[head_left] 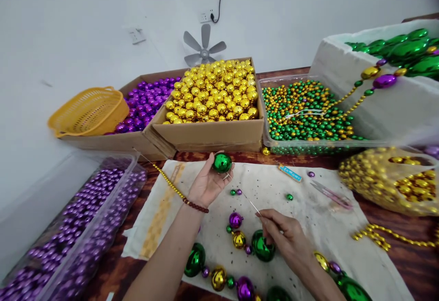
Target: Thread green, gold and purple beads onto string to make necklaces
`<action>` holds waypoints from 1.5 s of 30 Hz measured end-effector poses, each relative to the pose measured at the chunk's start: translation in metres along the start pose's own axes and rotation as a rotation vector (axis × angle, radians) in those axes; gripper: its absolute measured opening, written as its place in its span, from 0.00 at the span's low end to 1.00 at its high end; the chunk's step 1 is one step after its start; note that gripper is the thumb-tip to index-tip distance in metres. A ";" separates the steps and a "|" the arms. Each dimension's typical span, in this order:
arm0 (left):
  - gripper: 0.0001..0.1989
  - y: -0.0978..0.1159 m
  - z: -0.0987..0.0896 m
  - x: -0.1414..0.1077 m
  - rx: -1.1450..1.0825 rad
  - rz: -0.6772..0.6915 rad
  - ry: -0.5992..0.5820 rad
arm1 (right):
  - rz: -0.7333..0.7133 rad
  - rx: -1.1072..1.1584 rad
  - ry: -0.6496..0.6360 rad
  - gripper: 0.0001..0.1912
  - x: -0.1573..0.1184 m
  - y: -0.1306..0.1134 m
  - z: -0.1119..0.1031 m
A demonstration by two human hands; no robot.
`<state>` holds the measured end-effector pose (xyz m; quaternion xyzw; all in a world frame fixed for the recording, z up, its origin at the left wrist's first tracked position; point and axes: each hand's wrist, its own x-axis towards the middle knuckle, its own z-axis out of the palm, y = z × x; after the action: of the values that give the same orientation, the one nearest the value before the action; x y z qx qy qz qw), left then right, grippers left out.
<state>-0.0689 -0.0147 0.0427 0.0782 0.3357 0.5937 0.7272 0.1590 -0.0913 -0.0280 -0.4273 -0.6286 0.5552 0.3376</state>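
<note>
The left hand [210, 185] curls its fingers around a green ball [222, 163], held above a pale cloth [318, 228]. The right hand [284, 234] pinches a thin needle [249, 201] slanting toward it; whether the tip enters the ball cannot be told. Strung beads [218, 278] lie nearer the person; beyond the cloth stands a carton [207, 136] of gold balls [219, 93].

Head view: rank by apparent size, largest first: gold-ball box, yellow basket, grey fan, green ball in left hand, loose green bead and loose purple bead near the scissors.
1. Gold-ball box
2. Yellow basket
3. Grey fan
4. Green ball in left hand
Loose green bead and purple bead: smallest, too alike to rank.
</note>
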 end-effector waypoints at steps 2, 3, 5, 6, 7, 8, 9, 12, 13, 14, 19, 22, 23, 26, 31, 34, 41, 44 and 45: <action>0.17 0.000 0.001 0.000 -0.019 -0.007 0.004 | 0.006 0.004 0.004 0.14 0.000 0.001 0.002; 0.17 -0.001 0.002 -0.001 -0.027 -0.010 0.005 | 0.009 0.005 0.006 0.14 -0.001 0.001 0.002; 0.16 -0.001 0.003 -0.001 -0.030 -0.009 0.011 | 0.017 0.007 0.006 0.15 -0.001 0.002 0.003; 0.16 -0.001 0.003 -0.001 -0.025 -0.006 0.016 | 0.020 0.008 0.004 0.15 -0.001 0.002 0.004; 0.16 -0.002 0.004 -0.001 -0.017 -0.005 0.021 | 0.024 0.010 0.004 0.15 -0.001 0.002 0.004; 0.17 -0.002 0.004 -0.001 -0.009 -0.003 0.027 | 0.029 0.013 0.005 0.15 -0.001 0.002 0.004; 0.17 -0.002 0.004 -0.001 -0.001 -0.001 0.030 | 0.037 0.017 0.007 0.15 -0.001 0.002 0.004; 0.18 -0.005 0.005 -0.002 0.023 0.024 0.021 | 0.055 0.029 0.006 0.15 0.000 0.003 0.006; 0.18 -0.006 0.006 -0.003 0.033 0.039 0.013 | 0.056 0.032 0.005 0.15 0.000 0.003 0.006; 0.18 -0.008 0.006 -0.004 0.046 0.059 0.005 | 0.054 0.034 0.003 0.15 0.000 0.003 0.007; 0.16 -0.023 0.014 -0.017 0.156 0.188 -0.048 | 0.029 0.059 0.022 0.15 0.006 -0.003 0.013; 0.16 -0.036 0.020 -0.025 0.224 0.241 -0.058 | 0.015 0.066 0.055 0.15 0.010 -0.006 0.015; 0.16 -0.040 0.022 -0.028 0.236 0.255 -0.054 | 0.008 0.067 0.060 0.15 0.011 -0.006 0.015; 0.17 -0.046 0.025 -0.033 0.253 0.297 -0.048 | -0.005 0.073 0.053 0.14 0.012 -0.003 0.015; 0.16 -0.046 0.026 -0.038 0.295 0.313 -0.090 | -0.007 0.081 0.029 0.13 0.009 0.001 0.012; 0.16 -0.046 0.025 -0.039 0.306 0.293 -0.100 | 0.002 0.096 0.030 0.13 0.010 -0.001 0.012; 0.16 -0.061 0.021 -0.042 0.387 0.265 -0.088 | 0.023 0.182 0.043 0.13 0.016 -0.011 0.012; 0.16 -0.069 0.019 -0.040 0.495 0.227 -0.087 | 0.064 0.276 0.020 0.12 0.018 -0.014 0.008; 0.16 -0.071 0.018 -0.039 0.516 0.223 -0.090 | 0.072 0.304 0.001 0.12 0.018 -0.015 0.005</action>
<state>-0.0035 -0.0649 0.0357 0.3234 0.4323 0.5609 0.6276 0.1441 -0.0770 -0.0145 -0.3938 -0.5213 0.6555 0.3787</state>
